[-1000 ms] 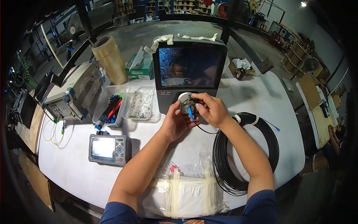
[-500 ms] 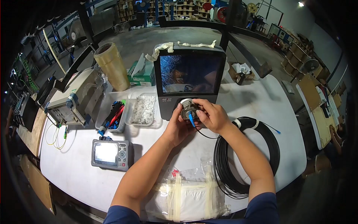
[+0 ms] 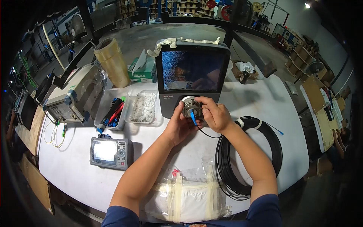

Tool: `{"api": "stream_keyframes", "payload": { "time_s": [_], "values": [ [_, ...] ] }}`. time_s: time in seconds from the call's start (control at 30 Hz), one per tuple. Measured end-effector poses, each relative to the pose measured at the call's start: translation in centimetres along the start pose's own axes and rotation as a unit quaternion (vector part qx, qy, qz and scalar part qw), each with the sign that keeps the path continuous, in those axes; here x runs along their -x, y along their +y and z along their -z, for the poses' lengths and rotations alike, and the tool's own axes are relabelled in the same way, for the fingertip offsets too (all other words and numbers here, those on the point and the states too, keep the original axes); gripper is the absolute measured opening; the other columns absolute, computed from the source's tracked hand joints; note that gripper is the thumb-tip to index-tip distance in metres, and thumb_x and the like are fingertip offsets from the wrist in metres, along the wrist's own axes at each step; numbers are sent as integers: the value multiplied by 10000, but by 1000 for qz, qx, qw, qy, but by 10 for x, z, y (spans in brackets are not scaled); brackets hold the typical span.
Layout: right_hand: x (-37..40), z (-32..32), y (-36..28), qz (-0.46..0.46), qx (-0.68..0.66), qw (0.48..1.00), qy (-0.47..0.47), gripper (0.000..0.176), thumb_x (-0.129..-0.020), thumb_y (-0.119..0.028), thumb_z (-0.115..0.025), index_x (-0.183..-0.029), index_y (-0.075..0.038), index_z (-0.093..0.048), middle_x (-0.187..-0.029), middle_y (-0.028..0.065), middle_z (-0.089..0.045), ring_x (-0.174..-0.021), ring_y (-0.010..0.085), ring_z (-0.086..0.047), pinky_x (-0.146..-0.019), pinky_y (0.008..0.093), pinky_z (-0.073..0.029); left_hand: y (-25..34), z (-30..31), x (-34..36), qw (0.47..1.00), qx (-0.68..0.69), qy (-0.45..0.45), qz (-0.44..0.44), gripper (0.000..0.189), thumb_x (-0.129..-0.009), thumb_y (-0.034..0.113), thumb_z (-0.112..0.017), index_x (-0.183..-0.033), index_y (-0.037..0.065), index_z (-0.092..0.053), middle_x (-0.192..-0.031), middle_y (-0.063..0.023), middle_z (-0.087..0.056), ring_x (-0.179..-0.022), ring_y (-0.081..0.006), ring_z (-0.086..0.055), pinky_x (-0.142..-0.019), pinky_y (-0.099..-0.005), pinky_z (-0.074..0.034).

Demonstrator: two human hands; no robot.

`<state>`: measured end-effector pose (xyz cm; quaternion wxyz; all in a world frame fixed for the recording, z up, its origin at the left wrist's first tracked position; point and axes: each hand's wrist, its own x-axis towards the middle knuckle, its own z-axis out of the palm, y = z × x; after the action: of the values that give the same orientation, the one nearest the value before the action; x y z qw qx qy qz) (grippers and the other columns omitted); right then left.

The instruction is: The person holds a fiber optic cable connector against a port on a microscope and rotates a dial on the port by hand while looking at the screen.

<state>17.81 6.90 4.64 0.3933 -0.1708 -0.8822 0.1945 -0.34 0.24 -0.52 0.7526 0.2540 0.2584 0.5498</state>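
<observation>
A black desktop viewer with a screen (image 3: 191, 72) stands in front of me, a round metal fixture (image 3: 188, 108) on its lower front. A blue fibre connector (image 3: 193, 116) sits in the middle of the fixture, its black cable running down and right. My left hand (image 3: 177, 128) grips the fixture from the left and below, thumb along its side. My right hand (image 3: 216, 114) is closed at the fixture's right side, index finger reaching its top edge. The other right fingers are curled. The cable leads toward a coil of black cable (image 3: 278, 151) beneath my right forearm.
At left are a handheld tester (image 3: 109, 153), a bin of connectors (image 3: 111, 113), a bin of small white pieces (image 3: 141, 108) and a beige instrument (image 3: 72, 96). A tape roll (image 3: 113, 64) and a green box (image 3: 143, 73) stand behind. A taped plastic package (image 3: 193, 200) lies nearest me.
My right thumb and fingers have drawn back slightly from the connector, with the index finger still at the fixture's top. My left hand keeps its grip. The view has shifted slightly.
</observation>
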Motion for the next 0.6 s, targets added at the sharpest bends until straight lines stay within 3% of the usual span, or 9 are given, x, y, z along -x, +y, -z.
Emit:
{"api": "stream_keyframes", "payload": {
  "time_s": [0.6],
  "values": [
    [-2, 0, -2, 4, 19, 1000, -2, 325, -981, -71, -486, -1297, -48, -561, -838, 187, -718, -738, 381, -721, -670, 467, -573, 1, -1, 0, 1000, 14, 11, 5, 767, -982, 761, -373, -1239, 91, -643, -1053, -76, -672, -990, -221, -630, -1005, -431, -493]
  ]
}}
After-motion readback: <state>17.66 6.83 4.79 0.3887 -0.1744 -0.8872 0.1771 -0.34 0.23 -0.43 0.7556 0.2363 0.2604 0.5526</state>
